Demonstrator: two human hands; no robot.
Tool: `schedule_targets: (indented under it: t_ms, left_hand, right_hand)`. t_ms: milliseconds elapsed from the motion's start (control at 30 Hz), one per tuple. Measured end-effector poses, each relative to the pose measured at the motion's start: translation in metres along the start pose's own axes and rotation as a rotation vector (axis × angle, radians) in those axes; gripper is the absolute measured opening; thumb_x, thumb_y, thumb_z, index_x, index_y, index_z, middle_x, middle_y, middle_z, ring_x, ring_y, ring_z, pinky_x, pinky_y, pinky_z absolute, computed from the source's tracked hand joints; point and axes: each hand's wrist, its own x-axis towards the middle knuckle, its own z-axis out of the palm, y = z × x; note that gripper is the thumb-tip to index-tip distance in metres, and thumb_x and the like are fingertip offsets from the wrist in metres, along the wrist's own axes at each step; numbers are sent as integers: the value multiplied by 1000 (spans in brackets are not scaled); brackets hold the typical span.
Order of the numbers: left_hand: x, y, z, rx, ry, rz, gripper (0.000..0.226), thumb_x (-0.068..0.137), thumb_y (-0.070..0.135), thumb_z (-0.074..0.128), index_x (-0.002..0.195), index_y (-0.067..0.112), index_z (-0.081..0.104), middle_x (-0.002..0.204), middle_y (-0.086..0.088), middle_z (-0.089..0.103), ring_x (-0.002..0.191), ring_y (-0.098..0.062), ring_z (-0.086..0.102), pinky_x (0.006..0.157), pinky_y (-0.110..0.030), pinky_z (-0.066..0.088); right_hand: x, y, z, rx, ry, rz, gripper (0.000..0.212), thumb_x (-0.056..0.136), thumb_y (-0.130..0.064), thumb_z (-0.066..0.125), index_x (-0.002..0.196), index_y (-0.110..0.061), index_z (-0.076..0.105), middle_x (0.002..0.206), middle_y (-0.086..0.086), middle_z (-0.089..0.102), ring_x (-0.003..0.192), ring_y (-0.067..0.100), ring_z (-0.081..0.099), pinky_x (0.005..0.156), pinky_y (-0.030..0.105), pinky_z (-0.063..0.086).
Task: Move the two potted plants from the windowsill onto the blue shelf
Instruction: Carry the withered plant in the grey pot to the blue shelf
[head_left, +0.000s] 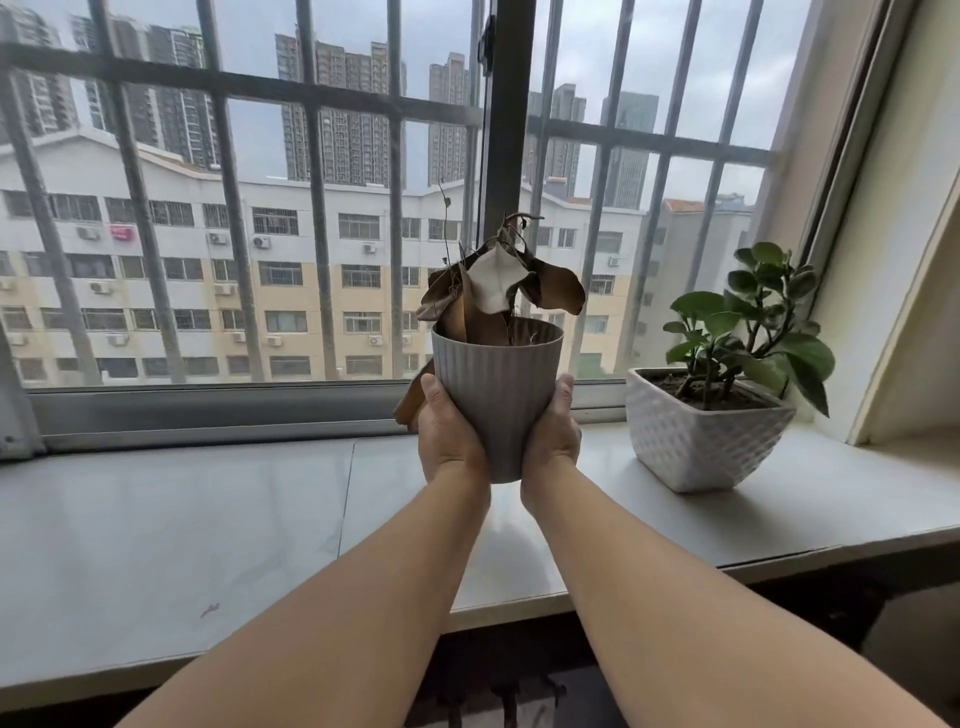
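Head view: both bare forearms reach forward to the pale stone windowsill (208, 519) in front of a barred window (311, 208).
Held pot: a grey ribbed plastic pot with a dried brown plant (498, 400) sits between the two hands, apparently lifted just clear of the sill.
Left hand (449, 441): palm pressed to the pot's left wall, thumb up its near side, fingers wrapped out of sight behind.
Right hand (550, 436): mirrors it on the right wall, clasping the same pot.
Second pot: a white dimpled square ceramic pot with a green leafy plant (701, 431) stands on the sill at the right, near the window frame, untouched.
Blue shelf: not in view.
Handling, held pot: likely light and smooth; the taper narrows downward, so a grip low on the walls seems sound. Dry leaves look brittle and may shed.
Handling, second pot: probably heavier and breakable; best cupped under its base.
Writing: no labels or brands legible.
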Motion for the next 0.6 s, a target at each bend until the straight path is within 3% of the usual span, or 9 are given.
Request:
schedule_targets:
  t_ms: [67,167,333,433,533,600]
  left_hand:
    - [-5,10,3,1,2,9,51,85,67,27,102,27,54,101,1,57,108,-27,55,102,-45,41]
    - [-14,27,10,18,4,31,55,85,68,24,104,27,55,102,1,57,110,-29,54,102,-46,41]
    - [-36,57,26,8,-35,25,48,83,69,25,89,31,53,94,4,58,109,-29,55,101,-48,41]
    - [-50,70,39,28,-41,43,56,85,69,23,102,25,54,102,0,56,110,-29,54,102,-47,40]
    - [-66,79,53,1,-51,42,59,87,66,25,111,23,55,100,0,55,103,-26,53,97,-40,41]
    - [-79,85,63,-5,-76,13,63,86,67,25,115,20,57,99,1,54,100,-24,51,96,-39,41]
  right_hand:
    - [-4,-10,1,21,-9,4,48,82,-66,40,72,-23,60,82,-4,64,78,17,61,73,32,48]
    - [-12,-28,2,27,-3,5,49,83,-65,40,74,-22,61,91,1,65,88,23,62,83,37,51]
    - [-23,-65,-2,41,28,-32,47,83,-64,41,70,-23,58,84,-2,63,80,19,60,73,31,48]
    - [-28,-88,-10,19,62,-56,49,83,-65,39,71,-21,59,84,-1,63,81,20,59,74,33,48]
    - [-35,-109,-20,-27,96,-71,59,80,-69,36,90,-19,64,105,8,66,97,26,61,91,41,50]
    - [-42,-125,-31,-40,123,-92,61,79,-71,36,94,-19,65,110,10,67,99,26,61,94,43,49]
